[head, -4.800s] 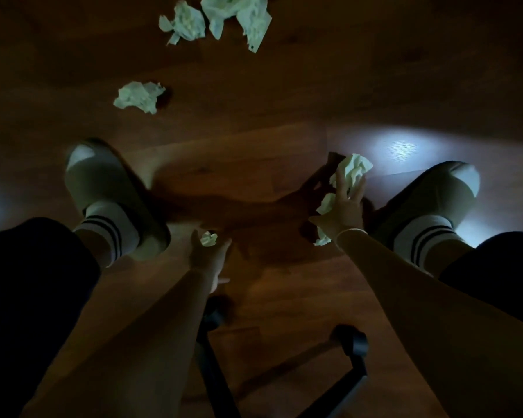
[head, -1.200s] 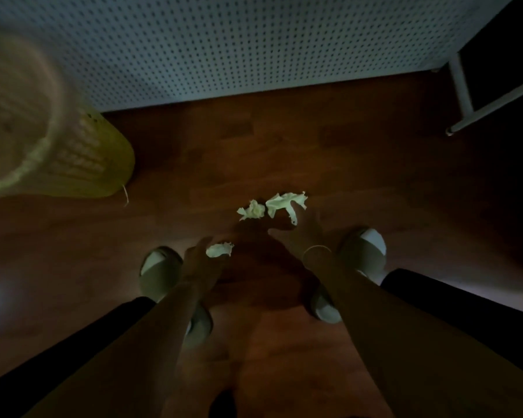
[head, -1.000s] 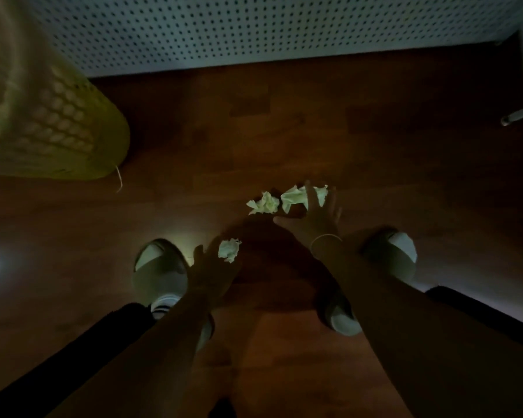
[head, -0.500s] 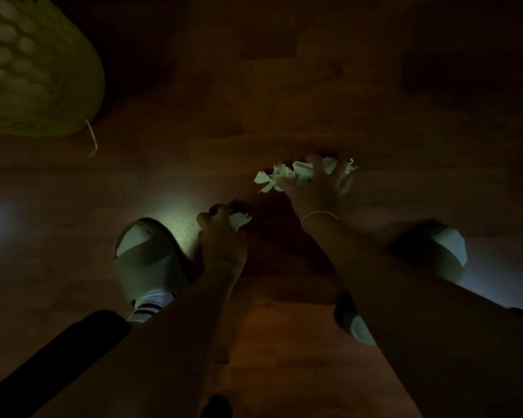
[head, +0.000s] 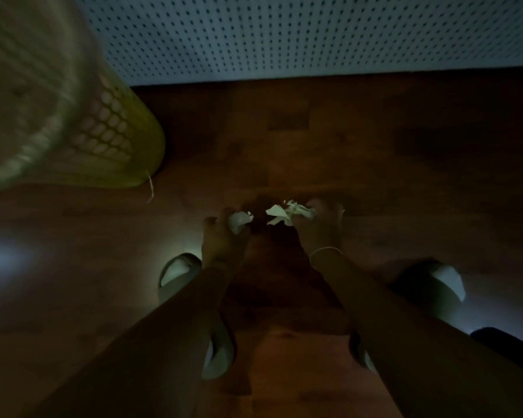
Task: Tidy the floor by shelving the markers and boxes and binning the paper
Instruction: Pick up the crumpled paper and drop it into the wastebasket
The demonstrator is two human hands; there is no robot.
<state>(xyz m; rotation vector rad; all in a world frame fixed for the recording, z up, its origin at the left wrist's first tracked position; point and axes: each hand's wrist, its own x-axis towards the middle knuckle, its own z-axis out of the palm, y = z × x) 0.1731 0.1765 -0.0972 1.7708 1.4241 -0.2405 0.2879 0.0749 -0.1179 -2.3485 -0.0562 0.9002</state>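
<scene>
From the head camera, in dim light, both arms reach down over a wooden floor; the left hand is curled around a small crumpled paper ball; the right hand, with a thin bracelet at the wrist, grips a larger wad of crumpled paper, which sticks out to its left; the two papers are near each other but apart; a yellow-green mesh basket, blurred, stands to the upper left; a perforated white panel runs along the far edge; slippers show beneath the arms.
</scene>
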